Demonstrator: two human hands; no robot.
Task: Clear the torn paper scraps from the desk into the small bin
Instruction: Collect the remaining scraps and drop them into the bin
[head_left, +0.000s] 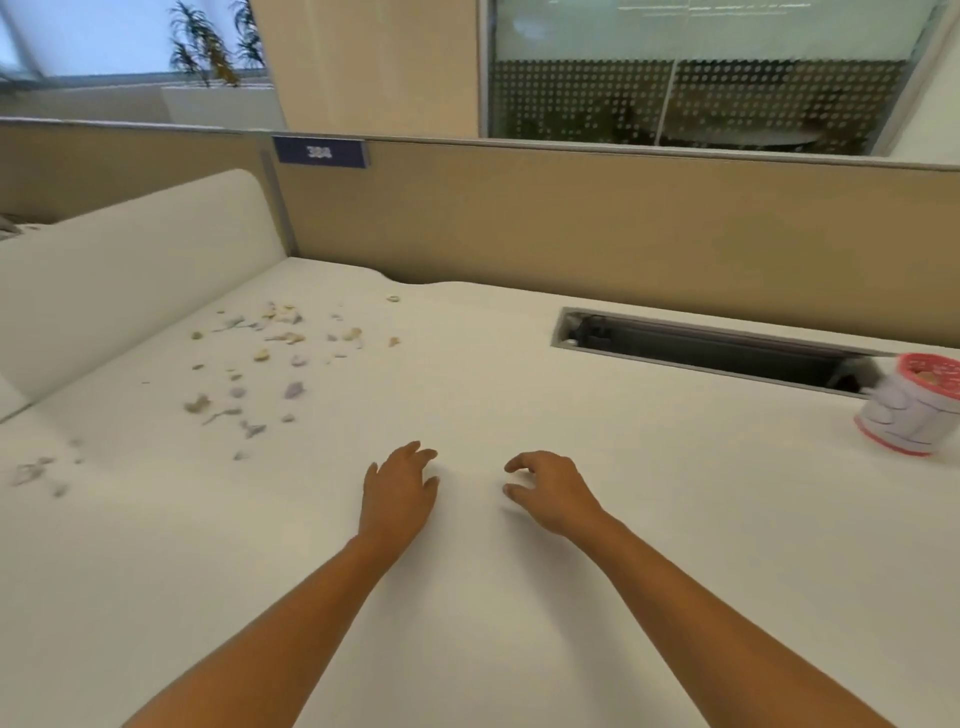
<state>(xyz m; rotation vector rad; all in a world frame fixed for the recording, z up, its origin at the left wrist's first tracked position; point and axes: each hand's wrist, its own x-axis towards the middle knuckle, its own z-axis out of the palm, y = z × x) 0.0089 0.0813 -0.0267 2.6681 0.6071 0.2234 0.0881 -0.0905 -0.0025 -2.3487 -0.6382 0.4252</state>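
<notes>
the paper scraps (270, 353) lie scattered on the desk (519, 374) at far left, the bin (906, 410) at far right. left hand (400, 488) and right hand (550, 491) hover loosely curled, holding nothing. scraps look featherlight and flimsy; best swept together, then pinched.

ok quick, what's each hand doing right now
Left hand: open, fingers relaxed over the desk, holding nothing.
Right hand: open, fingers loosely curled, holding nothing.

Both bare forearms extended forward, side by side. Left hand (399, 486) palm-down, fingers loosely curled. Right hand (550, 491) same, thumb apart. Neither holds anything.
</notes>
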